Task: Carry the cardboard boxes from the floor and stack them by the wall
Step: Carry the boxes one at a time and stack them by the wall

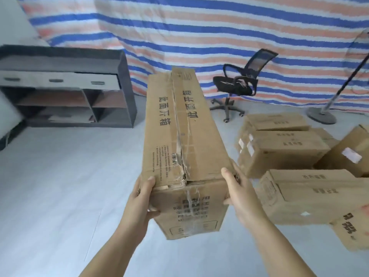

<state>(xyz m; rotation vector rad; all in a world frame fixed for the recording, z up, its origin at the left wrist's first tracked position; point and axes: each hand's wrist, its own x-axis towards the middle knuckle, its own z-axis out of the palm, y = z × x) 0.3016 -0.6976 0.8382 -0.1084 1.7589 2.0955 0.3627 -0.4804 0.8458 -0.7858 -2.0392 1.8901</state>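
Both of our hands clamp the near end of a long cardboard box [185, 148]; the left hand [140, 198] wraps its near-left corner with the thumb on top, and the right hand [239, 193] presses the opposite side, fingers curled round the edge; we judge that we squeeze from both sides because the torn, taped top seam offers no handle and the length would tip it otherwise. Held clear of the floor [60, 176], the box points away from us towards the striped tarpaulin [219, 27]. To the right of our grip lie the remaining boxes [279, 148]; we count at least five, some cut off by the frame edge, so most of the carrying seems not yet done. Beyond the grip stands one office chair [237, 82]; far left, one dark shelf unit [65, 86]; far right, one floor stand [323, 114].
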